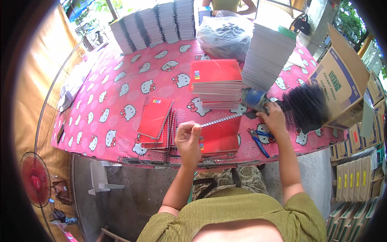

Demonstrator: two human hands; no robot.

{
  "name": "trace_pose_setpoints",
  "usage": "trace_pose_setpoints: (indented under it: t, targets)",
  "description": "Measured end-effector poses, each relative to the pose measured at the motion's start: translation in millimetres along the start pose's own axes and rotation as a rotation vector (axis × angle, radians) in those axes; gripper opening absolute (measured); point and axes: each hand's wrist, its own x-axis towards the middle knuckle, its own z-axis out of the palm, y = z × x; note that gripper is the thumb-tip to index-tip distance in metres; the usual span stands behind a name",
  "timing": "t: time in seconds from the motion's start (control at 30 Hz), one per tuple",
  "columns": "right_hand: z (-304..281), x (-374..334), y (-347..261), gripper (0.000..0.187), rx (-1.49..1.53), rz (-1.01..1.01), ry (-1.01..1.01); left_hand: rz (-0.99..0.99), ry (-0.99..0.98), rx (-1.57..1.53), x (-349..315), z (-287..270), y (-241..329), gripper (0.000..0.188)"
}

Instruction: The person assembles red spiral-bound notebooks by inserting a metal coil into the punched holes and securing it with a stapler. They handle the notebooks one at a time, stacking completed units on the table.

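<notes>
- Our left hand pinches a rectangular red paper notebook on pink printed tablecloth.
- Our right hand is at a blurred blue cylinder, grip unclear.
- Stacked red-covered notebooks stand behind; blue-handled pliers, black plastic coils rightward.

Left of the left hand, an orange sheet is hanging and a red fan is standing; lower left, a white chair is resting on gray floor. Far beyond the right hand, daylight is brightening green leaves.
</notes>
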Motion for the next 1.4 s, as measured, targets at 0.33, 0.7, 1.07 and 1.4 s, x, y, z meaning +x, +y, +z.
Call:
trace_pose_setpoints:
  t: [0.33,0.7,1.07,1.4]
  targets:
    - [-3,-99,-11,0.063,0.014,-0.079,-0.058,0.327,-0.437,0.838,-43,-12,22,0.028]
    - [-45,-113,-59,0.041,0.322,-0.109,-0.252,0.411,-0.265,0.697,-36,5,19,0.024]
    - [-48,-118,-128,0.038,0.605,-0.387,-0.193,0.349,-0.293,0.712,-42,7,30,0.029]
    - [-32,-100,-109,0.030,1.320,0.143,-0.883,0.492,-0.310,0.707,-42,3,24,0.034]
